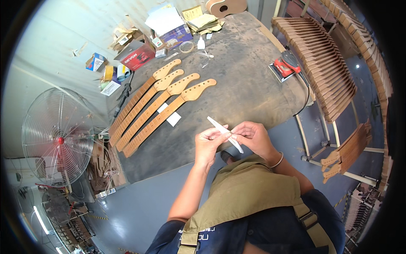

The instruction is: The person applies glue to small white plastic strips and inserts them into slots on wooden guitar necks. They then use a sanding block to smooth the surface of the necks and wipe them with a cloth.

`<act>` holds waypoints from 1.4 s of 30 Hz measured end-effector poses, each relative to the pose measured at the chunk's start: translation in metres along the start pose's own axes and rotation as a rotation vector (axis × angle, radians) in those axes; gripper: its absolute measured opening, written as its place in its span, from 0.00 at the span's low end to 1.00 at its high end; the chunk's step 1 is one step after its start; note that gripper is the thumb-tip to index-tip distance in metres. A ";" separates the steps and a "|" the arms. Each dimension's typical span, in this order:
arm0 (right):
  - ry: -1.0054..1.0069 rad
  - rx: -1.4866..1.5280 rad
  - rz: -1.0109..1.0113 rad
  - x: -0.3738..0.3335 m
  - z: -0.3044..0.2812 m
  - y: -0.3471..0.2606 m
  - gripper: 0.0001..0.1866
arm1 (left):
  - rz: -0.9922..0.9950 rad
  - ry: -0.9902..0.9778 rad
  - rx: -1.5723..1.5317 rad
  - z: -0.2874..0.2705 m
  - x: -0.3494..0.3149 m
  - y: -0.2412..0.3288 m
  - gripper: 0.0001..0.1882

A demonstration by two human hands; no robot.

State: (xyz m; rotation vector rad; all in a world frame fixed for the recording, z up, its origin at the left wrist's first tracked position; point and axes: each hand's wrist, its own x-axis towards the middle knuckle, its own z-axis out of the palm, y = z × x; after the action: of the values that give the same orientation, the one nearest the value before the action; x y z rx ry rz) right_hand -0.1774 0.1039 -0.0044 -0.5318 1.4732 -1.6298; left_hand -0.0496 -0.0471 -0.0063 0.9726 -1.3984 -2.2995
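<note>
My left hand (208, 144) pinches a slim white strip (218, 125), which may be folded paper; its exact kind I cannot make out. The strip slants from a narrow far end down to a wider near end, just off the table's front edge. My right hand (255, 139) grips the same strip with thumb and forefinger, its fingertips meeting those of the left. Several wooden guitar necks (171, 109) lie side by side to the left of my hands, headstocks pointing away. A white sheet (173, 119) is partly hidden under them.
On the dark worktable (237, 80) a red corded sander (285, 67) stands at the right edge. Boxes, a red one (137, 54) among them, line the back. A wire fan (59, 137) stands at left; a rack of wooden necks (319, 63) at right.
</note>
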 end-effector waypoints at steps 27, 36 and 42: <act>0.072 -0.340 -0.120 -0.014 0.025 -0.007 0.08 | 0.162 0.043 0.198 -0.007 -0.019 0.005 0.15; 0.068 -0.427 -0.224 -0.003 0.012 -0.003 0.06 | 0.204 0.077 0.147 0.005 -0.011 -0.005 0.13; 0.005 -0.520 -0.274 0.007 -0.003 0.002 0.07 | 0.183 0.154 0.145 0.016 -0.001 -0.009 0.11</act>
State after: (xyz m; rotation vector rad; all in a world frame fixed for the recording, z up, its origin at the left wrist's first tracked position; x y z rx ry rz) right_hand -0.1827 0.1003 -0.0089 -1.0570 1.9017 -1.4362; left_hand -0.0583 -0.0316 -0.0086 0.9946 -1.5368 -1.9721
